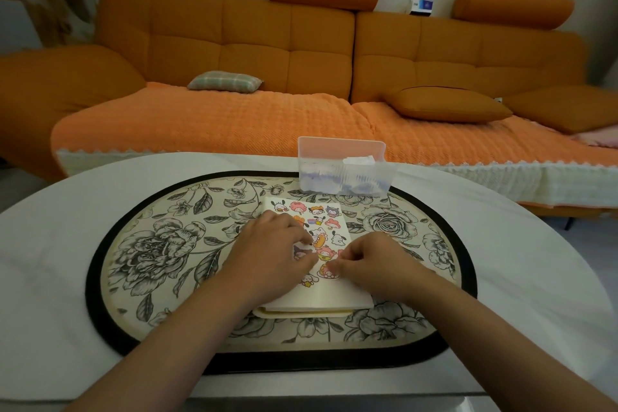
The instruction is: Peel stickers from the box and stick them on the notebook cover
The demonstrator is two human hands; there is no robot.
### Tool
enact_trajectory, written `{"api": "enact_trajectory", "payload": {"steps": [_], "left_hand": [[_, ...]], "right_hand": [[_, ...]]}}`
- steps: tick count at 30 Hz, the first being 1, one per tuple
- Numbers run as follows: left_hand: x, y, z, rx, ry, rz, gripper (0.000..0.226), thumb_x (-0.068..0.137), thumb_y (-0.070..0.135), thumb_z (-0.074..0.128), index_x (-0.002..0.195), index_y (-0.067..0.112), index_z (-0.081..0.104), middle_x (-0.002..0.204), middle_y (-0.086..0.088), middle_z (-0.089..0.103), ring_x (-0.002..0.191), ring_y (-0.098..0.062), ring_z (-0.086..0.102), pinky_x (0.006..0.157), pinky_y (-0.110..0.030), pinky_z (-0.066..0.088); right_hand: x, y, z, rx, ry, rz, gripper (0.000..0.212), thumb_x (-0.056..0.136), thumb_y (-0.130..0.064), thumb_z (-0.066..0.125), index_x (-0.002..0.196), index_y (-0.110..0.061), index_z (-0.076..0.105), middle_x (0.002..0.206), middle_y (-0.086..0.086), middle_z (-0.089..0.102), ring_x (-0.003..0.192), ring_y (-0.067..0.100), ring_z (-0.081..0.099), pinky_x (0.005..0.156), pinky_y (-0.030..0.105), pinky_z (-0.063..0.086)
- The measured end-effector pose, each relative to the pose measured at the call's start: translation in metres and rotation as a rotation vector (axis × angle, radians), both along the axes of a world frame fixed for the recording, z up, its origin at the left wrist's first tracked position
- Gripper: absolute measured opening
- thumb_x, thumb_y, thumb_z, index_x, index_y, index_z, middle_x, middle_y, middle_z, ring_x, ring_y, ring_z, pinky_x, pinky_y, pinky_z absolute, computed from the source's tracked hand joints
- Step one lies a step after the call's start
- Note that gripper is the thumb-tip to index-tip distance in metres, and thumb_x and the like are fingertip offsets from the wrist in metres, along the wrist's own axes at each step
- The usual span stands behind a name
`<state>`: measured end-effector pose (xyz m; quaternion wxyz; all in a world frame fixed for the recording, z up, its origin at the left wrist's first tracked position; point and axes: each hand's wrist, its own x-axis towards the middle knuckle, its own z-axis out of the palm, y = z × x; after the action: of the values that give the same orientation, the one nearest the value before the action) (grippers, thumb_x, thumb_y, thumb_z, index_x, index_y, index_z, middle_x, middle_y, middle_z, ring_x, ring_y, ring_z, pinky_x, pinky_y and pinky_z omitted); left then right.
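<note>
**Both hands down on a sticker-covered notebook**

The person's right hand (374,264) is curled over the near right part of the notebook (321,298), thumb and forefinger tips meeting on an orange-and-pink sticker (329,271). Whether they pinch it or only press it flat cannot be told. The left hand (274,251) rests on the left half of the cover with fingers loosely bent, grasping nothing, its fingertips touching the cover among the cartoon stickers (314,211). These fill the cover from its far edge down to the hands, and the strip nearest the person is bare cream.

The notebook lies closed at the middle of an oval floral placemat (157,244) with a black rim, its long side running away from the person. At the placemat's far edge, just beyond the notebook's far right corner, stands the box (344,174), a translucent tub with a pale pink lid raised behind it and white and bluish sheets inside. The placemat sits on a white oval table (50,261), close to its near edge.

Beyond the table's far edge runs an orange sofa (234,37) carrying a plaid pillow (224,81) and an orange cushion (448,105).
</note>
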<state>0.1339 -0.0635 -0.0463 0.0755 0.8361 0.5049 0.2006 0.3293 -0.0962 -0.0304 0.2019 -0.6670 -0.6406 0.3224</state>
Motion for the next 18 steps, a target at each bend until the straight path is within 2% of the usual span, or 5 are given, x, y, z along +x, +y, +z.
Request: {"api": "enact_trajectory", "payload": {"steps": [5,10,13,15,18], "left_hand": [[0.005,-0.003,-0.001,0.016,0.047,0.034,0.045,0.084,0.065,0.058,0.122,0.040,0.059,0.130,0.021,0.049,0.125,-0.007,0.034,0.107,-0.030,0.023],[0.008,-0.005,-0.001,0.036,0.056,0.052,0.049,0.084,0.066,0.057,0.126,0.041,0.054,0.131,0.020,0.049,0.127,-0.008,0.034,0.108,-0.031,0.023],[0.008,-0.007,-0.003,0.051,0.047,0.046,0.049,0.085,0.064,0.057,0.127,0.040,0.053,0.131,0.019,0.048,0.127,-0.008,0.034,0.108,-0.030,0.023],[0.007,-0.009,-0.004,0.065,0.027,0.039,0.047,0.085,0.063,0.058,0.126,0.040,0.054,0.127,0.020,0.047,0.124,-0.007,0.034,0.106,-0.029,0.023],[0.006,-0.012,-0.003,0.112,-0.001,-0.017,0.037,0.084,0.056,0.064,0.117,0.040,0.060,0.117,0.021,0.051,0.116,-0.007,0.039,0.104,-0.030,0.031]], "right_hand": [[-0.004,-0.001,-0.003,0.054,-0.121,-0.017,0.033,0.082,-0.051,0.073,0.071,-0.020,0.074,0.054,-0.005,0.059,0.042,0.005,0.047,0.047,0.024,0.041],[-0.010,-0.009,0.004,0.168,-0.393,-0.056,0.035,0.076,-0.069,0.068,0.079,-0.035,0.070,0.072,-0.015,0.063,0.068,0.002,0.059,0.057,0.023,0.043],[-0.012,-0.017,0.004,0.287,-0.490,-0.056,0.045,0.077,-0.074,0.062,0.106,-0.041,0.064,0.088,-0.018,0.064,0.084,0.004,0.061,0.066,0.025,0.045],[-0.006,-0.021,0.003,0.367,-0.493,-0.026,0.050,0.079,-0.072,0.062,0.120,-0.043,0.055,0.094,-0.019,0.058,0.087,0.002,0.056,0.067,0.025,0.041],[0.002,-0.027,-0.003,0.480,-0.493,0.160,0.033,0.092,-0.056,0.058,0.121,-0.042,0.063,0.105,-0.021,0.058,0.087,-0.001,0.053,0.069,0.022,0.043]]}}
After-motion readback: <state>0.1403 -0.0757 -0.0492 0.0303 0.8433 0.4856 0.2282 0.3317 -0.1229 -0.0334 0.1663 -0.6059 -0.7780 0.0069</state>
